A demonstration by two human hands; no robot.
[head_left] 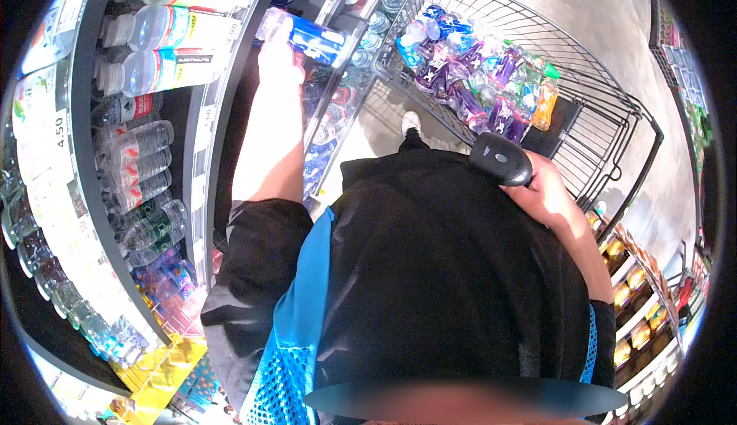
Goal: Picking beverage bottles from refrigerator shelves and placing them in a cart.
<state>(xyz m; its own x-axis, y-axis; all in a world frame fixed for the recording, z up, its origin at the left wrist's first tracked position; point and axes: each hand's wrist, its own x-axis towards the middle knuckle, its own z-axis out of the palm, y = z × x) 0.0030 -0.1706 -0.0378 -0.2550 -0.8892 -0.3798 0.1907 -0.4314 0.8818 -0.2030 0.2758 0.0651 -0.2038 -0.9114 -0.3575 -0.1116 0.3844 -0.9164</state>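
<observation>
On the left, my left hand (279, 56) grips a plastic drink bottle (319, 41) with a blue label, close to its cap end. The bottle lies sideways at the edge of the drinks shelves. By my waist, my right hand (541, 189) holds a black handheld scanner (500, 159) with an oval button on top. Ahead and to the right stands a black wire shopping cart (581, 85). Heaped at its far end are several plastic drink bottles (460, 74), with blue, purple and orange colours among them.
Shelves of bottles (152, 71) run along my left, with price strips (198, 194) on their edges. A yellow wire rack (167, 367) stands low at the left. Racks of packaged goods (639, 315) curve along the right. My white shoe (410, 121) is on the floor beside the cart.
</observation>
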